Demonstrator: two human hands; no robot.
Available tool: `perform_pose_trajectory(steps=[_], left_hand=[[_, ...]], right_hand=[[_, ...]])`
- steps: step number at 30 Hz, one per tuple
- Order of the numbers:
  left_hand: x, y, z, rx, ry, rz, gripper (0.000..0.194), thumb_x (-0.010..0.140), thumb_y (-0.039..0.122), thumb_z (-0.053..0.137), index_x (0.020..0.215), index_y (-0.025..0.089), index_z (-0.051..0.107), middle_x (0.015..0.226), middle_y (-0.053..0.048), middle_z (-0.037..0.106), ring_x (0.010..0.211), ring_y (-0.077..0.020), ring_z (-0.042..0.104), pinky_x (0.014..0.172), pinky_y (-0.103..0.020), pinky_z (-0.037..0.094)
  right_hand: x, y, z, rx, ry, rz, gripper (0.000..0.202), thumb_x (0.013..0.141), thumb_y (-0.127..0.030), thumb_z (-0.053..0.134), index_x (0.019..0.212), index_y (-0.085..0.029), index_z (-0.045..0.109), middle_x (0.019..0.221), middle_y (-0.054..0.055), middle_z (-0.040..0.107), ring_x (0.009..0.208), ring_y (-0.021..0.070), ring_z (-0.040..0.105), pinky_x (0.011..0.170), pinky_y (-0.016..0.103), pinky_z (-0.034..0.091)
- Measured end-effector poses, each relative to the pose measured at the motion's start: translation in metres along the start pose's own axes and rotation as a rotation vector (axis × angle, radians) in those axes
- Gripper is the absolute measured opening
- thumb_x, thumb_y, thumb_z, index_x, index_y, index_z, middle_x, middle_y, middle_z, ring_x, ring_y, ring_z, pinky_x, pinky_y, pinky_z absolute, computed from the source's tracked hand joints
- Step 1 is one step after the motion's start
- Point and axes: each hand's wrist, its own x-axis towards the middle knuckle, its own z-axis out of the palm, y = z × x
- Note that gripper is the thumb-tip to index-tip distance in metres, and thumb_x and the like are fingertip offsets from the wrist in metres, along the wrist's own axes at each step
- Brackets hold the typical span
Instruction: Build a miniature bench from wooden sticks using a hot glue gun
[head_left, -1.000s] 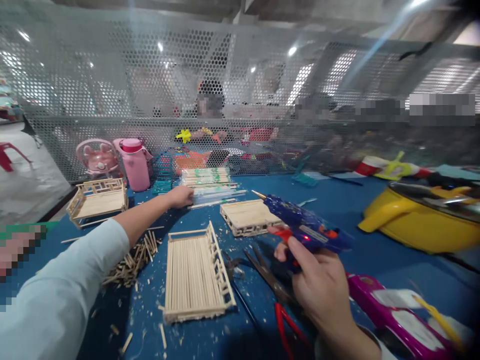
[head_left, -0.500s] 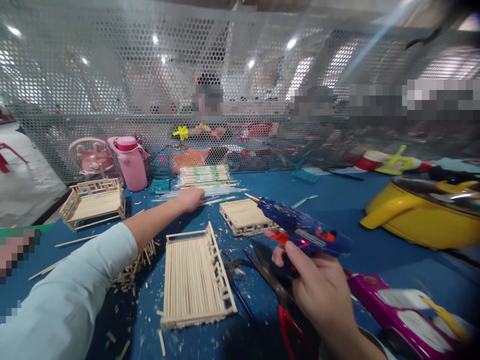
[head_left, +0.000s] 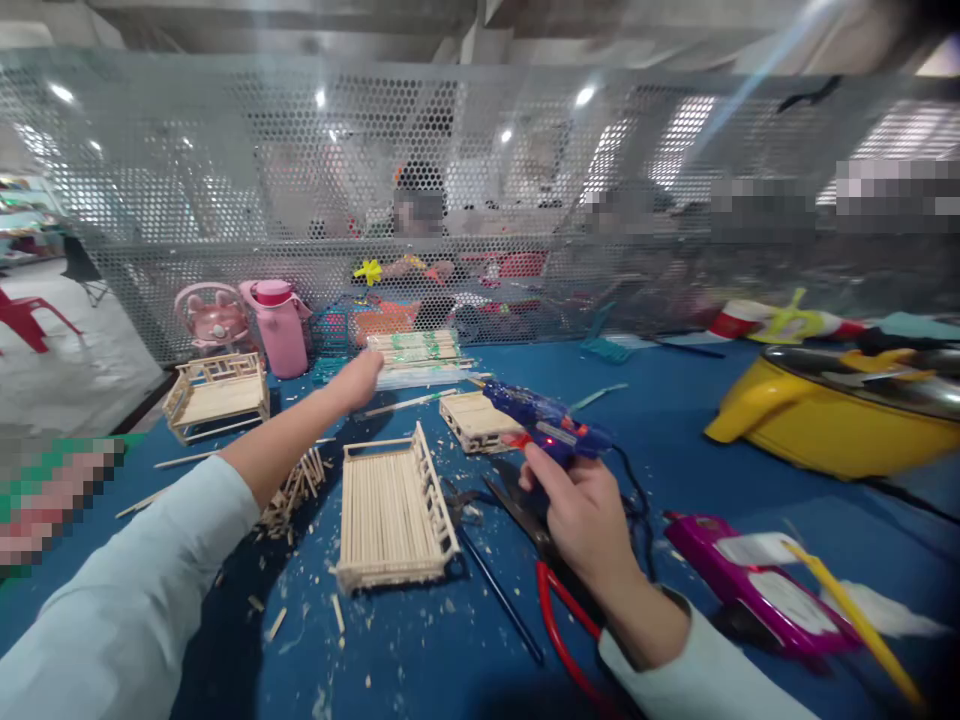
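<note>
A blue hot glue gun (head_left: pixel 531 412) with a small red light is gripped in my right hand (head_left: pixel 589 510), its nozzle pointing left above a small wooden-stick platform (head_left: pixel 474 418). My left hand (head_left: pixel 361 382) reaches out at the near left corner of the bagged wooden sticks (head_left: pixel 420 346) and the clear plastic sticks (head_left: pixel 427 377). Its fingers are turned away, so what they hold, if anything, is hidden. Between my arms lies a stick-built bed-like piece (head_left: pixel 390 515) with a raised openwork side. A similar stick bench (head_left: pixel 221 392) with railings stands at the left.
Red-handled scissors (head_left: pixel 551 570) and pliers (head_left: pixel 469 505) lie beside the bed-like piece. Cut stick scraps (head_left: pixel 292 495) are heaped under my left arm. A pink bottle (head_left: pixel 279 330), a yellow pot (head_left: pixel 817 425) and a purple device (head_left: pixel 757 580) surround the area. A perforated screen (head_left: pixel 517 215) backs the table.
My left hand has shifted left and farther back, toward the packaged sticks. My right hand has carried the glue gun left and away from me. The camera view has tilted up slightly.
</note>
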Motion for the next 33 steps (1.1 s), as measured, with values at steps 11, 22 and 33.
perform_pose_trajectory(steps=[11, 22, 33], left_hand=[[-0.156, -0.014, -0.061, -0.963, 0.419, -0.278, 0.031, 0.08, 0.017, 0.052, 0.068, 0.022, 0.024, 0.07, 0.001, 0.057, 0.053, -0.0056, 0.05, 0.053, -0.018, 0.041], [-0.204, 0.05, -0.058, -1.468, 0.548, -0.047, 0.038, 0.07, 0.009, 0.064, 0.065, 0.02, 0.028, 0.078, 0.002, 0.067, 0.085, -0.0106, 0.064, 0.072, -0.021, 0.048], [-0.219, 0.102, -0.032, -1.368, 0.642, 0.216, 0.03, 0.079, 0.019, 0.063, 0.069, 0.02, 0.034, 0.087, -0.001, 0.071, 0.077, -0.0125, 0.069, 0.066, -0.023, 0.054]], right_hand=[[-0.006, -0.05, 0.025, 0.132, 0.114, -0.212, 0.017, 0.08, -0.033, 0.055, 0.077, -0.019, 0.064, 0.057, -0.001, 0.057, 0.051, 0.0138, 0.049, 0.057, 0.031, 0.043], [-0.03, -0.082, 0.064, -0.084, -0.064, -0.301, 0.045, 0.081, -0.032, 0.053, 0.124, -0.018, 0.053, 0.116, 0.013, 0.064, 0.106, 0.0271, 0.06, 0.09, 0.046, 0.045], [-0.039, -0.07, 0.066, -0.36, -0.136, -0.558, 0.05, 0.086, -0.028, 0.048, 0.134, -0.018, 0.041, 0.116, 0.014, 0.061, 0.105, 0.0269, 0.058, 0.087, 0.045, 0.049]])
